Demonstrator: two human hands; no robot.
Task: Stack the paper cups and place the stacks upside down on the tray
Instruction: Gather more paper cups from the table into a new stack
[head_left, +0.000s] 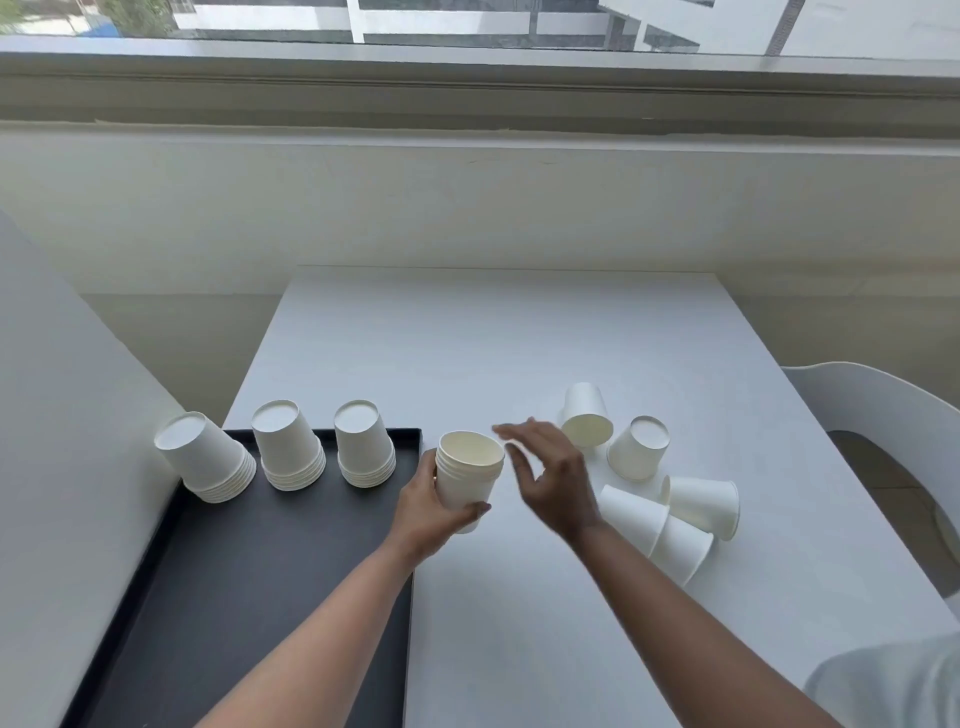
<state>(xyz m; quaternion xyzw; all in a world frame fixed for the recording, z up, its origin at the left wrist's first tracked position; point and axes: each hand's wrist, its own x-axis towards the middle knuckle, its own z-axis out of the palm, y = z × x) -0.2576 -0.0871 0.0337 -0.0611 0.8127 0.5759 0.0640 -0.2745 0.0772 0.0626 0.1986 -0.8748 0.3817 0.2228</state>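
Currently my left hand grips the unmarked cup stack upright; my right hand hovers beside it, fingers spread, empty.

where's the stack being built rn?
Head view, centre: the upright stack is gripped by the left hand just right of the black tray, with the open right hand beside its rim.
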